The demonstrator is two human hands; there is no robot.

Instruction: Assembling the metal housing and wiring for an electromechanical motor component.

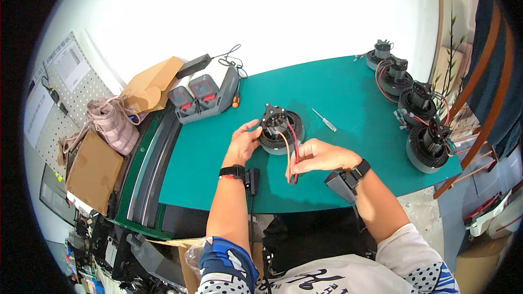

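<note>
A round black-and-grey motor (280, 130) stands on the green mat in front of me, its black bracket on top. My left hand (243, 142) grips its left edge with thumb and fingers. Red and pale orange wires (295, 164) come off the motor toward me. My right hand (327, 156) pinches these wires near their lower ends, close to the motor's front right. Fingers partly cover the wire ends. A small screwdriver (325, 121) with a clear handle lies beyond my right hand. Each wrist wears a strapped black device.
The green mat (218, 190) covers the table. Several similar motors (427, 149) with wires line its right edge. A battery charger (204, 95) with two packs sits at back left, an orange-handled tool (236, 100) beside it. Farther left are a pink bag (111, 125) and cardboard box (95, 171).
</note>
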